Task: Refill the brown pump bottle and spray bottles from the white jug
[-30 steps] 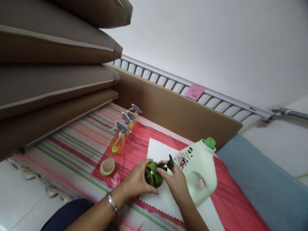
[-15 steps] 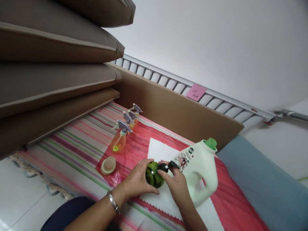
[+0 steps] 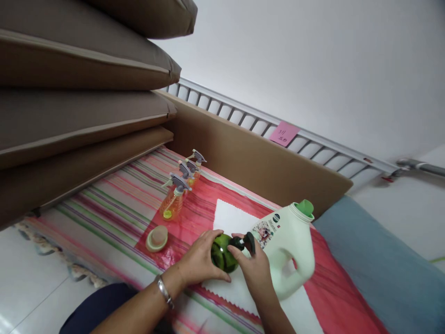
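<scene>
A round green pump bottle (image 3: 219, 255), see-through with dark markings, lies tipped in my left hand (image 3: 200, 260), whose thumb and fingers wrap its body. My right hand (image 3: 255, 266) pinches the black pump head (image 3: 243, 242) at the bottle's neck, its spout bent over toward the right. Just beyond my right hand stands a large pale green jug (image 3: 290, 253) with a flower label and a green opening at the top. Under the bottle is a white cloth (image 3: 231, 218) with a zigzag edge.
Several clear orange spray bottles (image 3: 172, 204) with grey triggers stand at the back left. A pale round lid-like piece (image 3: 157, 239) lies near my left wrist. Stacked brown cushions (image 3: 86, 111) rise on the left; a cardboard-coloured board (image 3: 257, 157) and radiator (image 3: 232, 113) run behind.
The pump head has turned in my right hand: its spout pointed right and now curves downward. My left hand keeps the bottle in nearly the same place.
</scene>
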Demonstrator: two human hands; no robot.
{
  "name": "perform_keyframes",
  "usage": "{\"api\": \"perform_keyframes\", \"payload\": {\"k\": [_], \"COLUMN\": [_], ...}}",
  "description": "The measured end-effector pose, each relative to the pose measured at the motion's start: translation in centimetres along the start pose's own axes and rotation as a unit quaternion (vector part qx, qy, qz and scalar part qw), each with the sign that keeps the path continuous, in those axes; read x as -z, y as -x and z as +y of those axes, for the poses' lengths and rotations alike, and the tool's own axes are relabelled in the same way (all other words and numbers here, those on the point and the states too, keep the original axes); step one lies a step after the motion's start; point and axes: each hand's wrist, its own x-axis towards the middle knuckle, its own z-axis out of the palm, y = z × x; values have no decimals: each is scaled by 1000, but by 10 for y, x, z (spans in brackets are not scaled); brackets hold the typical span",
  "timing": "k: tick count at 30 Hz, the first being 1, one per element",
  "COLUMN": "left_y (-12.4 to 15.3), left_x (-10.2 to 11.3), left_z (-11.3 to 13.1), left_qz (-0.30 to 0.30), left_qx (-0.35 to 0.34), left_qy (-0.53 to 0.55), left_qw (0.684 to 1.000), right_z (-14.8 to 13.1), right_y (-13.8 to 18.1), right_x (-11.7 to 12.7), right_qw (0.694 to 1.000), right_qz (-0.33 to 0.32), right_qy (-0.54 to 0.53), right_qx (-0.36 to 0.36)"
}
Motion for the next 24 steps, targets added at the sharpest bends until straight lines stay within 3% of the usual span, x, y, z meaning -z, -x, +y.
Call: {"api": "perform_keyframes", "payload": {"k": [5, 10, 13, 15, 21, 24], "left_y": [0, 0, -1, -1, 0, -1], "left_x": [0, 0, 0, 0, -3, -4], "left_z": [0, 2, 2, 2, 3, 5], "left_qz": [-4, -6, -7, -11, -6, -5], "left_qx": [-8, -5, -10, -8, 6, 12], "left_qy": [1, 2, 2, 2, -9, -13], "left_qw": [1000, 1000, 1000, 1000, 1000, 1000], "right_z": [0, -4, -2, 0, 3, 4], "right_y": [1, 1, 1, 2, 6, 6], "right_x": [3, 4, 5, 4, -11, -17], "right_qw": [996, 999, 997, 997, 994, 988], "right_qz": [-79, -15, -69, -73, 68, 108], "right_qy": [-46, 28, -30, -25, 85, 112], "right_qx": [22, 19, 19, 16, -4, -10]}}
